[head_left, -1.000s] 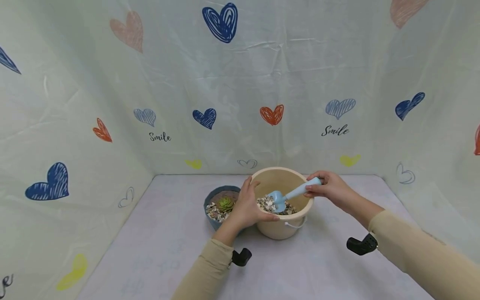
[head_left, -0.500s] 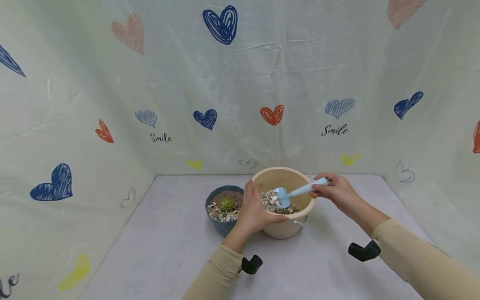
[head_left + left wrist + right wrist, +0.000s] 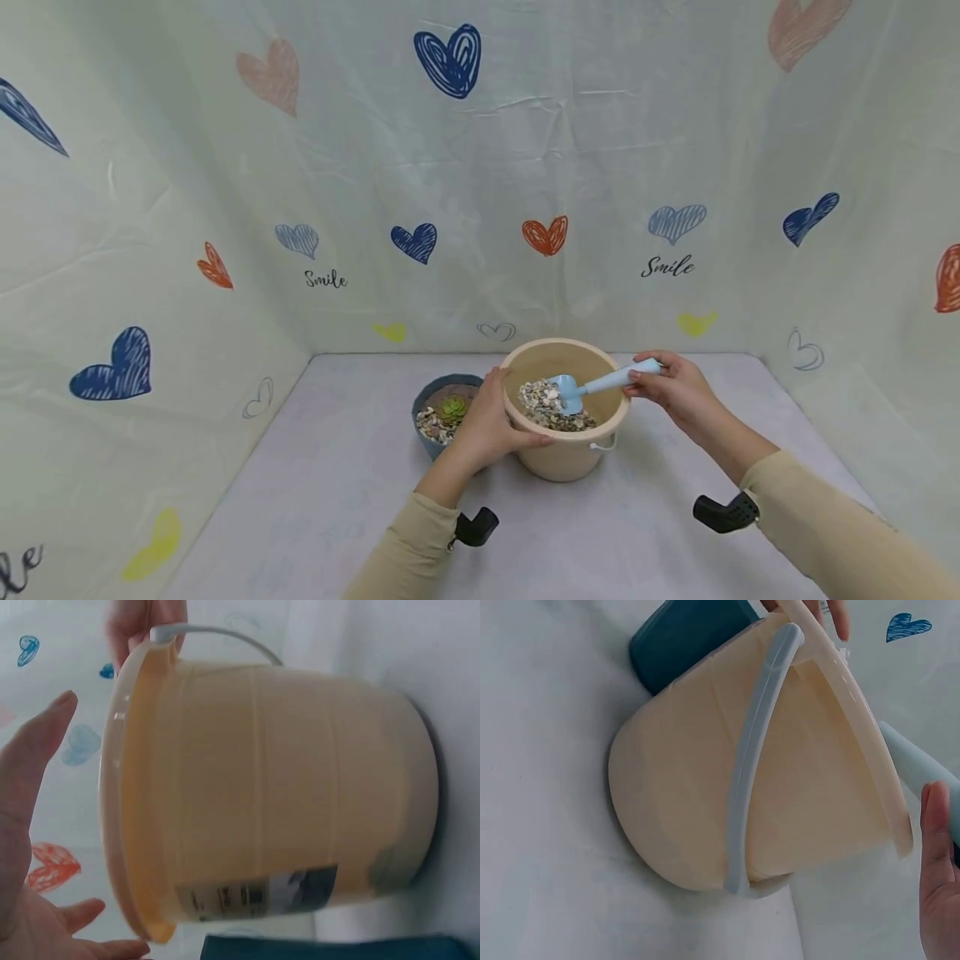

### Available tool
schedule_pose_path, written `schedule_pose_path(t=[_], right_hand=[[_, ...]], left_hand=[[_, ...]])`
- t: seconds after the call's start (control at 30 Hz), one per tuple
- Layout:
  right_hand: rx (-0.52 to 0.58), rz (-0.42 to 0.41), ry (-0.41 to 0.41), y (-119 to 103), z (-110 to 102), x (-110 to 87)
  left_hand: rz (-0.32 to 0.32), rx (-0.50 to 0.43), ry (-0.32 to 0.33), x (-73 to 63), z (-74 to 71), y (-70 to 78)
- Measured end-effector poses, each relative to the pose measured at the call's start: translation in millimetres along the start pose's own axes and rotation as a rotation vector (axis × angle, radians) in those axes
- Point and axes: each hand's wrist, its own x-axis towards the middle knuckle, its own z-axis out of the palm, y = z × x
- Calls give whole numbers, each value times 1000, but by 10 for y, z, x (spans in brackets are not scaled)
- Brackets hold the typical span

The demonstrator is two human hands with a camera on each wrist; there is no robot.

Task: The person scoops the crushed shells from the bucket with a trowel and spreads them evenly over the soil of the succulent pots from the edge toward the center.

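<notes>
A cream bucket (image 3: 558,460) stands upright, with small mixed pebbles (image 3: 540,398) inside. My right hand (image 3: 678,390) grips the handle of a light blue hand trowel (image 3: 600,385) over the bucket's right rim. The trowel's blade (image 3: 567,394) lies against the pebbles. At the bucket's left rim is my left hand (image 3: 483,429), thumb toward the front and fingers spread; in the left wrist view the thumb (image 3: 45,739) stands apart from the rim. Behind that hand sits a blue pot (image 3: 426,442) with a green succulent (image 3: 452,409) and pebbles, partly hidden.
The bucket's pale handle (image 3: 751,757) hangs down at its right side. The blue pot stands close beside the bucket's left. A white table (image 3: 322,483) bears both, and a heart-print curtain (image 3: 480,167) hangs behind and at the sides.
The right hand and trowel have shifted slightly right. My left hand went a little right, then back left at the rim. The head view has tilted slightly.
</notes>
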Motion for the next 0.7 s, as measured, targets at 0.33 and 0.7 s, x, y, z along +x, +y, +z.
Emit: schedule_pose_path(t=[0.33,0.7], right_hand=[[82,-57,-11,2,152,36],[118,-94,-31,-72,448,178]], left_hand=[[-70,-14,7,-96,-326,-194],[-133,-52,13,-256,-794,-659]])
